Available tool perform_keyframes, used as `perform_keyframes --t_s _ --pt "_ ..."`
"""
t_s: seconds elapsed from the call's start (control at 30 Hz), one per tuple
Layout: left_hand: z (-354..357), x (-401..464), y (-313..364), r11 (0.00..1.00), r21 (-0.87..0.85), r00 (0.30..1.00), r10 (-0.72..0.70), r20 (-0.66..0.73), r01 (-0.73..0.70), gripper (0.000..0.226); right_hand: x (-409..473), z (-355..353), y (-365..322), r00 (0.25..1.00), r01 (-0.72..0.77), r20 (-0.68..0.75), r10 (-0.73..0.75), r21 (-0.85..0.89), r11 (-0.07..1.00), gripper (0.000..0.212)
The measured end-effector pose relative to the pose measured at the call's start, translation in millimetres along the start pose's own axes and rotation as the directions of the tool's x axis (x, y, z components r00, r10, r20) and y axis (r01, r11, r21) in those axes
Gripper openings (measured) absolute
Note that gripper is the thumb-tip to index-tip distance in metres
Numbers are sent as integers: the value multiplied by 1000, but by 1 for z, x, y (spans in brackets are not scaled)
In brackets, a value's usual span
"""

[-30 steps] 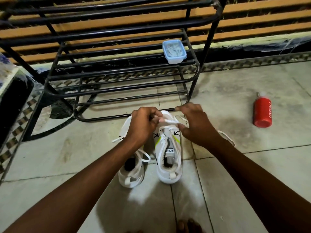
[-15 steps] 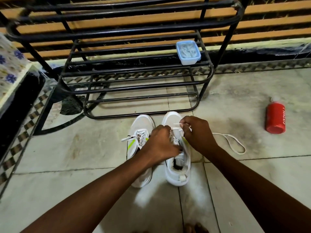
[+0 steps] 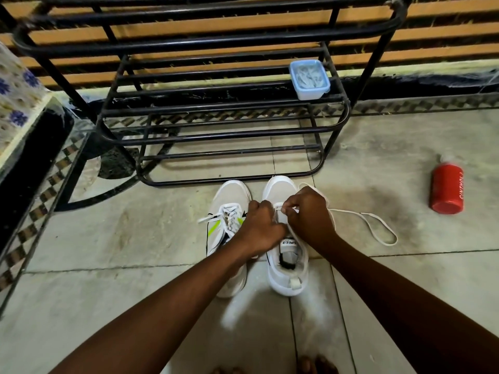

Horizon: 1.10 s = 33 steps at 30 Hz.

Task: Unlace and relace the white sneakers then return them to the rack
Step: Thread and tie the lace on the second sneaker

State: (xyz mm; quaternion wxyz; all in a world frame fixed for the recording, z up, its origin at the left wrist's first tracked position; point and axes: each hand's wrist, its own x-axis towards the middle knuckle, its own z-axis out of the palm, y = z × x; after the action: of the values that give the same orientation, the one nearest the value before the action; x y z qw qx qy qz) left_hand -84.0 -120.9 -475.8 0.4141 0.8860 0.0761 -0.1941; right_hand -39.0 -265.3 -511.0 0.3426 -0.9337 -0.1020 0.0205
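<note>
both sneakers sit on the floor by the rack [image 3: 334, 147]. your left hand [image 3: 259, 228] and right hand [image 3: 310, 214] pinch the right sneaker [image 3: 280, 190]'s lace [image 3: 372, 225]. it's floppy and light, so grip near the tip.

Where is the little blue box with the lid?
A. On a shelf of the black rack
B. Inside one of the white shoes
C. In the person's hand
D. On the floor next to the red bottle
A: the little blue box sits on a shelf of the black rack, near its right end, above the floor.
</note>
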Motion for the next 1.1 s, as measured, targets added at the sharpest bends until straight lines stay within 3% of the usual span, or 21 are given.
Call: perform_keyframes --t_s 0.13,0.27,0.37,0.63,0.77,0.87,0.97,1.1 --pt "-1 5 -5 999 -21 999 -27 32 28 42 -1 4 -14 993 -118 -15 118 -29 993 18" --pt "0 11 -10 999 -33 999 -37 33 38 36 1 11 -13 987 -160 -4 160 -18 987 8" --pt "0 14 -10 994 -82 997 -65 43 69 40 13 26 7 961 -276 25 275 34 961 27" --pt "-2 10 -5 964 -238 993 -110 41 116 50 19 24 -6 882 -470 36 470 150 870 32" --pt "-2 12 -8 959 -251 991 -124 47 132 56 10 19 -15 937 -345 52 345 -8 939 13" --pt "0 14 -13 948 -279 988 -137 75 153 56 5 18 -14 979 -197 21 201 -126 972 15" --pt "3 21 -18 933 -327 988 -139 70 154 57 6 20 -11 992 -122 13 125 -110 986 18" --pt "1 20 -16 920 -351 984 -150 96 174 48 8 23 0 999 -1 -33 2 34 999 19"
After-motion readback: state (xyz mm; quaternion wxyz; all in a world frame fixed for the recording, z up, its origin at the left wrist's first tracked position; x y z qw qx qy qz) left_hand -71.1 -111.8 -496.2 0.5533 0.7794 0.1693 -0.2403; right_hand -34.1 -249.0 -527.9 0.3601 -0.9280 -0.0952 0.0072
